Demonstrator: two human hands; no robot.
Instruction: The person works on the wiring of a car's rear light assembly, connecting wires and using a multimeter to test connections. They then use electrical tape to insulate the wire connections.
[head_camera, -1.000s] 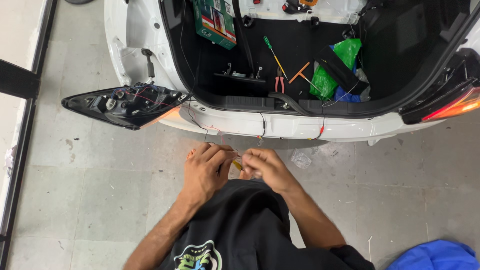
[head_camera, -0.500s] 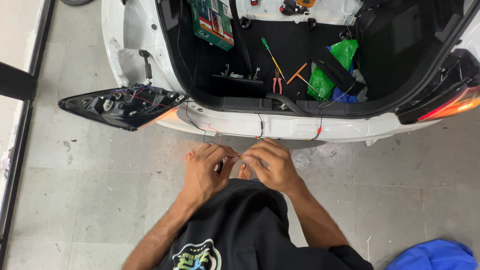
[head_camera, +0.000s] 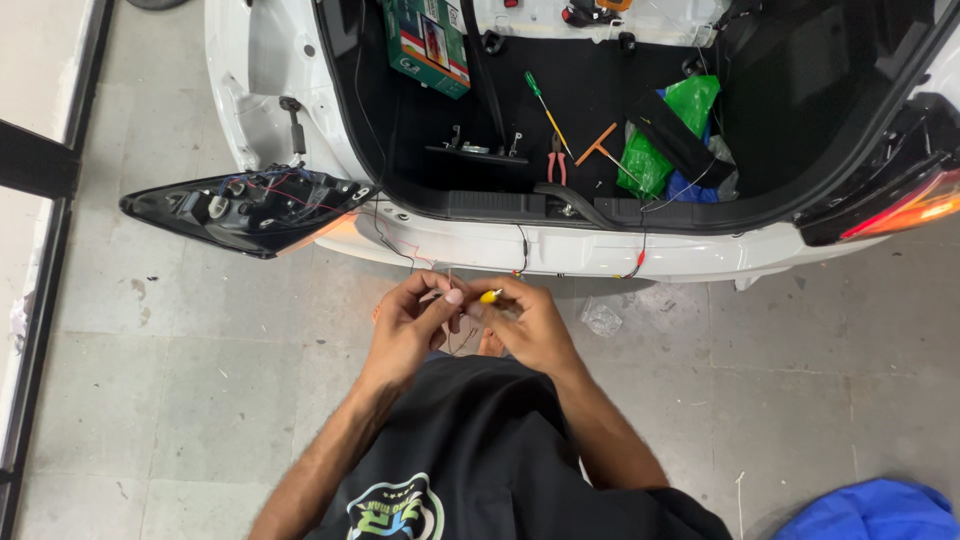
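Looks like the wire-joining step at the back of the white car (head_camera: 560, 255): both hands are pinched shut just below its bumper, the left hand (head_camera: 410, 325) gripping thin wires (head_camera: 450, 285) and the right hand (head_camera: 525, 320) closed on a small yellow connector (head_camera: 490, 296). I'd guess the next move needs a steady push to seat wire into connector. The loose tail light (head_camera: 245, 205) hangs off the car's left corner, with a green screwdriver (head_camera: 545, 108) and pliers (head_camera: 556, 160) up in its trunk.

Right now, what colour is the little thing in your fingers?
Yellow: the small piece pinched by the right hand shows best in the head view.
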